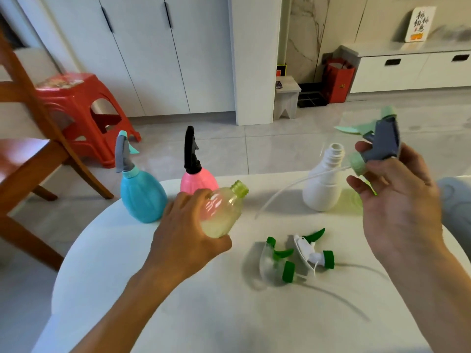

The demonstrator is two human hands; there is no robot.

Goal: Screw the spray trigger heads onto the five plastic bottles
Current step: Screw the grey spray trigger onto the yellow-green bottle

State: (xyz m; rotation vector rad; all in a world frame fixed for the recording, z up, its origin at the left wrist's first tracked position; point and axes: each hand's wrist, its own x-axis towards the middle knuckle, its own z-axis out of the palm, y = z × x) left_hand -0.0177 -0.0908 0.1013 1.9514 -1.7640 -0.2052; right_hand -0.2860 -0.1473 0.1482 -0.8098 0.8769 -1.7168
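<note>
Gripping clear bottle [221, 212] in L hand [186, 238], neck up-right, R hand [397, 200] w/ trigger head [379, 143]

We see brush-written Chinese characters on a white card [418, 24] standing on the low cabinet [407, 48], too blurred for us to read. A red bag [337, 81] bears a small yellow logo, also unreadable.

Two bare forearms and hands in view.
Left hand [188, 233] and right hand [397, 200]: no sleeves, gloves, rings, watches or wristbands visible; nails short and unpainted.
</note>
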